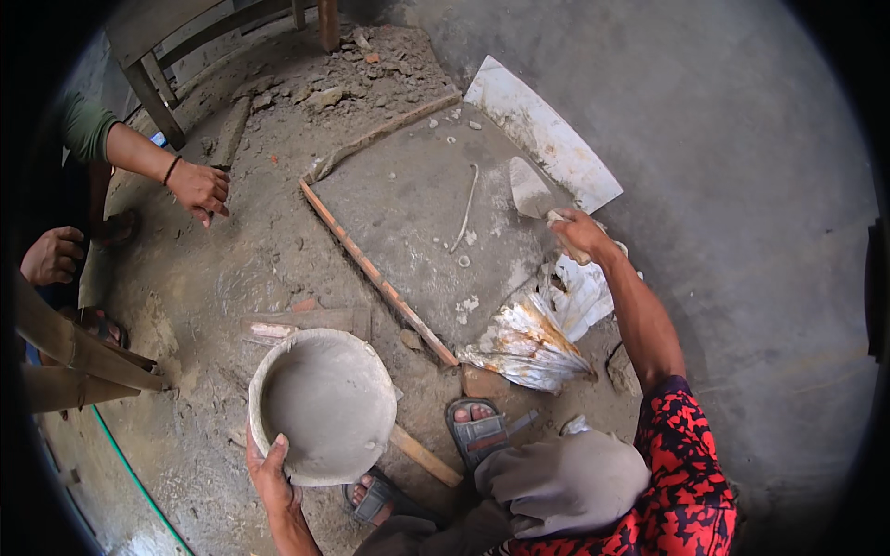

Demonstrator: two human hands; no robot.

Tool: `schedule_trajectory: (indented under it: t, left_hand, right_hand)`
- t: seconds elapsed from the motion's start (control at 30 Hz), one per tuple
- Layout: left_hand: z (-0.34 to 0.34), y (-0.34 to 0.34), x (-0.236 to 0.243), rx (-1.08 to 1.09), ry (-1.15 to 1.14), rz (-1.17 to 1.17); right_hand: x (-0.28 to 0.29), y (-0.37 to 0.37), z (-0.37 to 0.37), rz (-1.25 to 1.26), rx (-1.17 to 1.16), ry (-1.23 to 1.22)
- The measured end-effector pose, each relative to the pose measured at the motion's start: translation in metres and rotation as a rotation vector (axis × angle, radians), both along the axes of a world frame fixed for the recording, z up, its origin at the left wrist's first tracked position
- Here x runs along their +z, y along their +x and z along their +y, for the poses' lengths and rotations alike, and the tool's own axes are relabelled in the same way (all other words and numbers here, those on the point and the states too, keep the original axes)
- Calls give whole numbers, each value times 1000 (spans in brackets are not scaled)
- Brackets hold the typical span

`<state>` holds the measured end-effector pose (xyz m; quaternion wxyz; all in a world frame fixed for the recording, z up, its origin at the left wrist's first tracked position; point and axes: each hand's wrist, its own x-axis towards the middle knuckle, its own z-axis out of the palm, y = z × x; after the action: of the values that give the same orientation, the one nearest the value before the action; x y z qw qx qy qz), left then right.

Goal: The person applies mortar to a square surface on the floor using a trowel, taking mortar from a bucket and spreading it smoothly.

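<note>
My left hand grips the rim of a round, cement-crusted basin with grey material inside, low in the view between me and the frame. My right hand is closed on the handle of a metal trowel, whose blade is over the right part of a grey slab. A long wooden batten edges the slab's left side, and a rough strip edges the back. A thin pale curved piece lies on the slab. Crumpled whitish sheeting lies at its near right corner.
A co-worker's hands are at the left, beside bamboo poles. A wooden bench and rubble lie at the back, a white board behind the slab. A green hose, loose wood and my sandalled feet are on the floor.
</note>
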<state>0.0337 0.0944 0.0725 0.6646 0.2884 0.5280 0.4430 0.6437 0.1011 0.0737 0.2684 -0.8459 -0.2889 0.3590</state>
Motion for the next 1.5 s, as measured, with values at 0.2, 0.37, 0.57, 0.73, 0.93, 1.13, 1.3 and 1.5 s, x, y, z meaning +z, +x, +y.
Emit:
schedule_trajectory:
  t: [0.2, 0.37, 0.57, 0.73, 0.93, 1.13, 1.3, 1.5]
  left_hand:
    - [0, 0, -2, -1, -15, 8]
    - [-1, 3, -1, 7, -24, 13]
    - [-4, -1, 0, 50, -41, 20]
    - [-4, -2, 4, 70, -59, 23]
    - [-3, -3, -2, 42, -20, 10]
    - [-4, -1, -1, 76, -38, 4]
    - [-6, -5, 3, 99, -56, 9]
    - [-3, 2, -3, 62, -39, -11]
  right_hand:
    - [-3, 30, 19, -11, -40, 13]
    - [0, 55, 49, -250, 37, 104]
    - [7, 73, 70, -369, 47, 21]
    - [10, 77, 75, -349, 124, -114]
    - [5, 79, 73, -665, 318, 5]
    - [9, 89, 41, -652, 288, -76]
    - [23, 48, -15, -535, 83, -208]
    - [14, 74, -69, -796, 213, -243]
